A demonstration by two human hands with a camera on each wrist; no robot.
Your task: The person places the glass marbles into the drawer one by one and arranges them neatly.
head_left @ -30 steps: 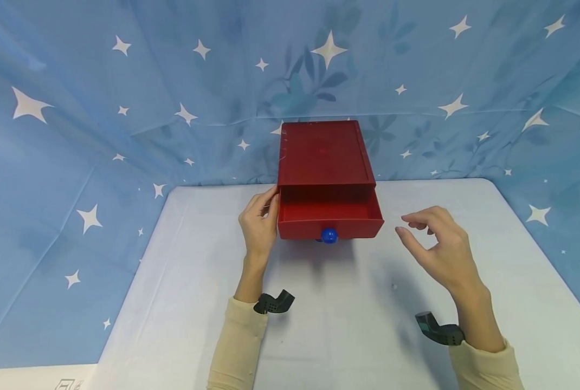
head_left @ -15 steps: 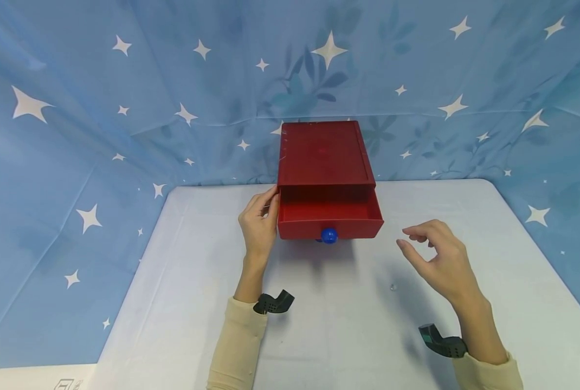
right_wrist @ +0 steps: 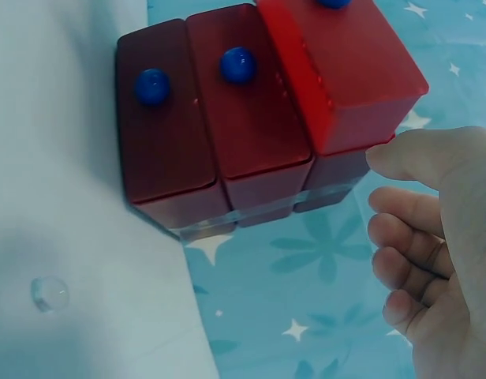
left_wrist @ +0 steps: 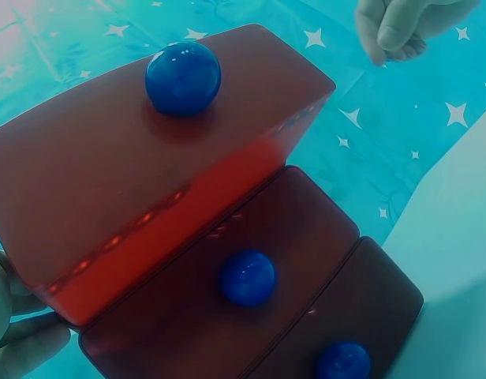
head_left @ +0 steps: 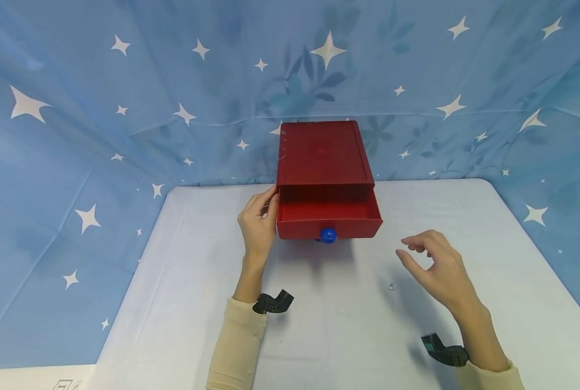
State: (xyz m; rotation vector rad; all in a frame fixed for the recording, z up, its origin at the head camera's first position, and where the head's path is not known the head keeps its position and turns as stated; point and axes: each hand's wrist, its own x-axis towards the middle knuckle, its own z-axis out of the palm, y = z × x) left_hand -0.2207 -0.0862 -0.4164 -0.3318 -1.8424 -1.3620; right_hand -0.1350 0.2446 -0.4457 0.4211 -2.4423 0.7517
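Between the hands: a red drawer chest [head_left: 325,162] stood on the desk [head_left: 182,303], against the starred blue backdrop [head_left: 100,108]; it lay just beside the left hand and well apart from the right.
Top drawer: the top drawer [head_left: 329,214] was pulled out toward the person, its blue knob [head_left: 328,235] facing them; no contents showed in its visible part.
Lower drawers: in the wrist views two more drawers [right_wrist: 219,118] sat pushed in below it, each with its own blue knob [right_wrist: 152,86].
Left hand: the left hand [head_left: 258,225] rested against the chest's left side by the front corner, fingers lightly curved along the wood; whether they gripped or only touched could not be told.
Right hand: the right hand [head_left: 438,268] hovered above the desk to the right of the drawer, touching nothing, fingers loosely curled, thumb and forefinger apart, holding nothing.
Near the right hand: a small clear bead [head_left: 392,287] lay on the desk just to the left of the right hand, between it and the chest; the right wrist view showed it as a glassy round thing [right_wrist: 50,293] alone on the white surface.
Wrists: a dark camera mount [head_left: 272,303] sat at the left cuff, and another at the right.
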